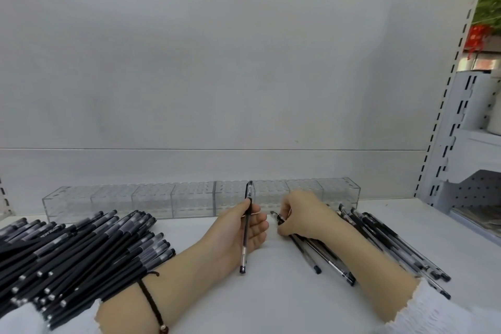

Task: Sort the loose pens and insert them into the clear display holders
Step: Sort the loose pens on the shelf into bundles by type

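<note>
The left hand (244, 228) lies palm up near the middle of the shelf (284, 306), forearm angled in from the lower left, and grips a single clear-barrelled pen (246, 236): the thumb pins it across loosely curled fingers, capped end pointing away toward the holders and plug end down by the wrist. The right hand (301, 214) sits just beside it, knuckles up and back of the hand to the camera, fingers curled down onto a small bunch of clear pens (311, 252) at the near edge of the right-hand heap (393, 247); it looks closed on them, though blur hides how many it pinches. The step in hand appears to be sorting and gathering, one pen already picked out and more being drawn from the heap, with insertion not yet begun. The next move likely calls for turning the held pen upright over a hole in the row of clear display holders (151, 200), which stands along the back of the shelf just beyond both hands; no pen shows standing in them. A larger heap of matt black pens (81, 249) lies to the left, under the left forearm, kept apart from the clear ones. A dark cord bracelet (151, 304) circles the left wrist, and a white back panel (217, 62) rises behind the holders
</note>
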